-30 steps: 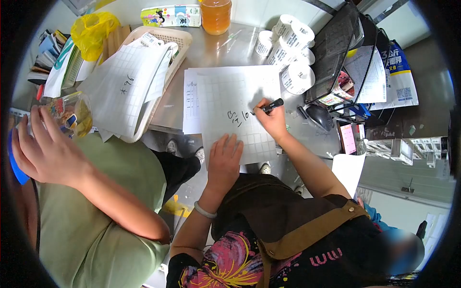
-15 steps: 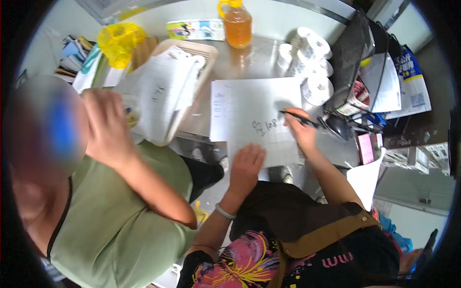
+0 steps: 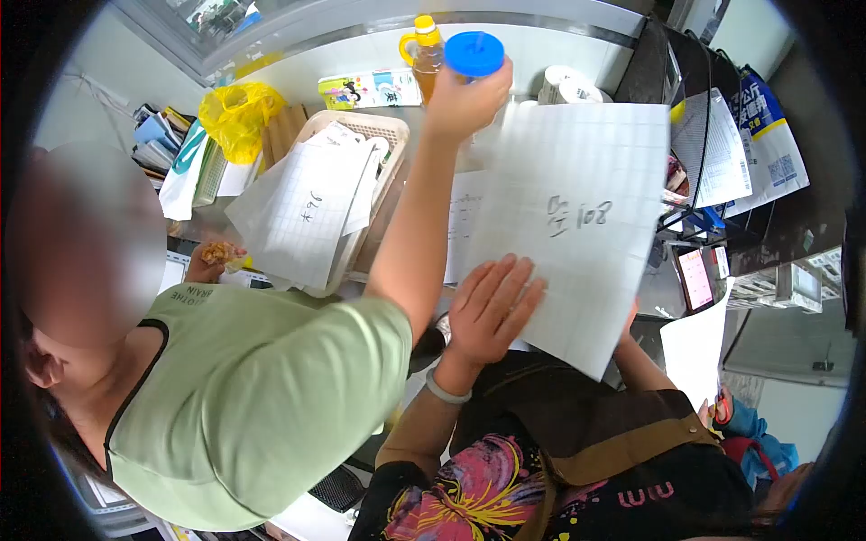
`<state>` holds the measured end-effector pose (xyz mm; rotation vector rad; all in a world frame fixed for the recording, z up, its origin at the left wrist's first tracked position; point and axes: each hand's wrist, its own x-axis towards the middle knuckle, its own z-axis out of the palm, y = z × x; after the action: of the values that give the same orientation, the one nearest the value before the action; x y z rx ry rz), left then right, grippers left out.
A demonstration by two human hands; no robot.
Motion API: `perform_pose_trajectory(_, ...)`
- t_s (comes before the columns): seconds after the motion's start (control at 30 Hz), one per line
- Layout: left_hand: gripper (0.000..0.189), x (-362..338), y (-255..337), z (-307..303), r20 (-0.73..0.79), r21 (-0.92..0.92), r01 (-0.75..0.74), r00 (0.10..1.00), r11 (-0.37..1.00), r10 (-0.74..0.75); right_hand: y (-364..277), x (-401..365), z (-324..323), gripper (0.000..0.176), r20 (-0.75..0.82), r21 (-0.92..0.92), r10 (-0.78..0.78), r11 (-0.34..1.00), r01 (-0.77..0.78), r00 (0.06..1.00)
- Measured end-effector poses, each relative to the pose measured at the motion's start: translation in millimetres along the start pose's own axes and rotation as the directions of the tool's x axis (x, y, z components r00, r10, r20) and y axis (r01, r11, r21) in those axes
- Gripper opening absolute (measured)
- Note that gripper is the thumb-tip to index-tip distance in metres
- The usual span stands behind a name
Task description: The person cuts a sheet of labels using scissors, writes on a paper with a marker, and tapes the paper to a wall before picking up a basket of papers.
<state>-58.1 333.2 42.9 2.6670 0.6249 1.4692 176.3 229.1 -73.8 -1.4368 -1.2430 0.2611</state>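
Observation:
A white sheet with handwriting [image 3: 577,171] is raised and tilted above the counter. My left hand [image 3: 494,311] lies against its lower left part with the fingers spread. At the sheet's lower right edge, only a sliver of my right hand [image 3: 631,317] shows; its fingers are hidden behind the sheet, and no pen is visible. Another written page [image 3: 462,212] lies partly under the raised sheet. Just beyond, a co-worker's hand holds a cup with a blue lid [image 3: 474,54].
A co-worker in green [image 3: 262,406] reaches across from the left. Papers lie in a beige basket [image 3: 397,135]. Behind are a yellow-capped bottle [image 3: 426,63] and white rolls [image 3: 577,88]. A black rack, a phone [image 3: 695,278] and another person's sleeve [image 3: 762,433] are at right.
The written sheet has risen off the counter, and my right hand has gone behind it. My left hand has shifted slightly right. The co-worker's arm has reached out with the blue-lidded cup.

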Motion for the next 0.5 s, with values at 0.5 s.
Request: perform_pose_trajectory(0.5, 0.024, 29.9, -6.6, -1.3, -0.281, -0.053, 0.107, 0.952, 0.993, -0.118, -3.9, 18.3, 6.8, 0.038, 0.360, -0.284, -0.363, 0.834, 0.472, 0.859)
